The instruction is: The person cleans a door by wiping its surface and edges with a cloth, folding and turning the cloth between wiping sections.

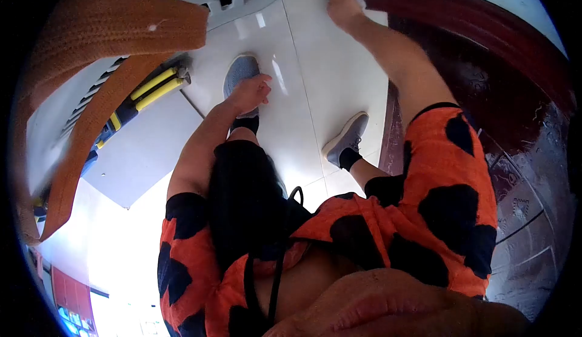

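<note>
My left hand (pixel 250 93) hangs over a grey shoe (pixel 241 70) on my left foot, its fingers loosely bent and apart, with nothing visible in them. Reaching far forward, my right hand (pixel 344 6) is closed at the end of a dark red, glossy wooden edge (pixel 418 0). A bit of white shows beside its knuckles; what the fingers hold is hidden. My other grey shoe (pixel 347 136) rests on the pale tiles (pixel 303 64).
Brown woven straps (pixel 121 22) cross the left side near the camera. Below them are yellow bars (pixel 159 88) and a grey flat panel (pixel 148 149). Dark red panels (pixel 473 64) line the right. A grey-white fixture with a dark slot (pixel 227 0) stands ahead.
</note>
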